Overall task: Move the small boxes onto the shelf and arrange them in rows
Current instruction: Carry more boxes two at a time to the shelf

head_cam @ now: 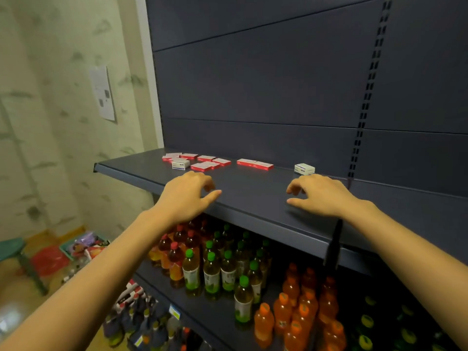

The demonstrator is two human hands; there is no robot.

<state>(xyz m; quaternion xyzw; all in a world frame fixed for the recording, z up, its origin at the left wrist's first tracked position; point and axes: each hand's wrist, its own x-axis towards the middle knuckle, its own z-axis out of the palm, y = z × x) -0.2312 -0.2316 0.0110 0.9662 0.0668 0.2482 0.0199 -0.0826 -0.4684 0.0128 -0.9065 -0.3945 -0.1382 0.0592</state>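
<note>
Both hands' grip apart and empty, left hand, right hand, small boxes on shelf

Single head cam, wide-angle, looking forward and slightly down at the dark shelf from close range. Shelf board sits near centre, back panel fills far right, wall far left. No second view.

Box labels too small; orange bottles cut off below.
</note>
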